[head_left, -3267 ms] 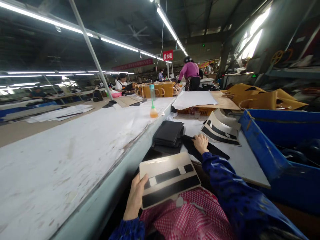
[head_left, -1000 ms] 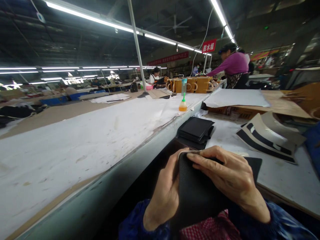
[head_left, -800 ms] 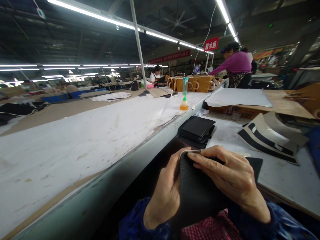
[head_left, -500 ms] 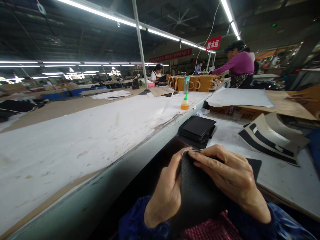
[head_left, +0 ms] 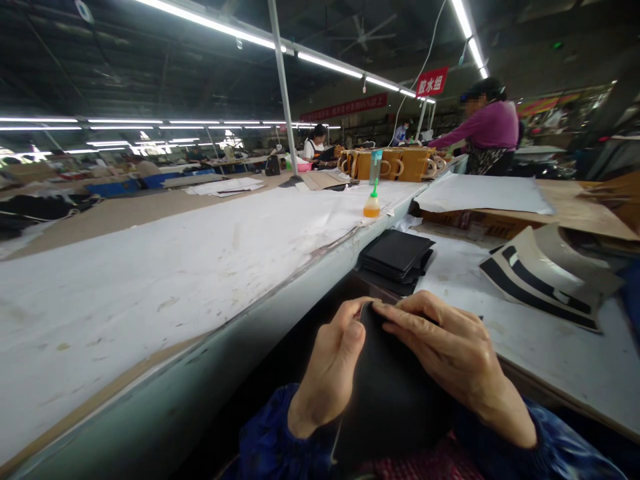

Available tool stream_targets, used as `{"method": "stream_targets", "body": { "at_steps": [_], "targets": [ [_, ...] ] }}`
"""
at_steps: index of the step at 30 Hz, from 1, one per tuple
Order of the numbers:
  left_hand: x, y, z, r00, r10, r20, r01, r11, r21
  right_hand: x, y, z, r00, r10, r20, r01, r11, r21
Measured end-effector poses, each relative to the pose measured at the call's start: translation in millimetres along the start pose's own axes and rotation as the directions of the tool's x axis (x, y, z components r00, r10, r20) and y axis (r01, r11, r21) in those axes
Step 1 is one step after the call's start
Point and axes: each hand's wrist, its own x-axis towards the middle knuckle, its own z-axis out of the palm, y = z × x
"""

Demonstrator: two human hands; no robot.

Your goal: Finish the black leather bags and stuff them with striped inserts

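Note:
A black leather-like panel [head_left: 395,393] hangs tilted between my hands, above my lap. My left hand [head_left: 330,363] is closed on its left edge near the top corner, with the thumb on the near face. My right hand [head_left: 450,340] pinches the top edge beside that corner, fingers pressed together along it. The fingertips of both hands nearly meet at the corner. A pale line runs down the panel's lower left edge. Just beyond my hands lies a stack of black panels [head_left: 397,253].
A long white-covered table [head_left: 175,267] runs along my left. On it stand a small bottle of amber liquid [head_left: 371,203] and tan bags [head_left: 395,165]. Curved pieces with black strips [head_left: 545,280] lie on the right-hand table. A person in purple [head_left: 493,127] works farther back.
The panel has turned in my hands, and its right corner no longer shows beyond my right hand. My left thumb has come up onto the near face at the edge.

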Motion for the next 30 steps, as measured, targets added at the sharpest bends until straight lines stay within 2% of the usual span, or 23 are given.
{"method": "stream_targets", "body": {
  "at_steps": [3,8,12,15,19,24,27,30],
  "targets": [
    [-1,2,-1.4,1.000,-0.011,0.025,0.010,0.999,0.052,-1,1,1,1.000,-0.002,0.014,0.002,1.000,-0.001],
    [1,3,-3.0,0.992,-0.060,0.111,0.070,0.994,-0.087,-8,7,4,1.000,-0.005,0.026,0.004,1.000,0.024],
    [7,-10,-1.1,0.967,-0.210,0.141,0.233,0.958,-0.170,-24,13,6,0.998,0.054,0.021,-0.053,0.997,-0.054],
    [12,-25,-0.2,0.937,-0.268,0.222,0.319,0.918,-0.237,-36,15,5,0.992,0.113,0.049,-0.110,0.992,-0.065],
    [16,-35,-2.8,0.907,-0.195,0.373,0.306,0.913,-0.268,-42,19,3,0.972,0.226,0.065,-0.229,0.972,0.044],
    [17,-27,-4.3,0.846,-0.123,0.519,0.270,0.938,-0.219,-45,26,4,0.935,0.336,0.113,-0.350,0.925,0.146],
    [17,-27,-2.2,0.851,-0.093,0.517,0.242,0.943,-0.227,-46,29,6,0.919,0.365,0.148,-0.386,0.908,0.164],
    [18,-35,0.5,0.856,-0.089,0.509,0.258,0.928,-0.271,-46,30,7,0.911,0.386,0.146,-0.408,0.897,0.170]
  ]
}}
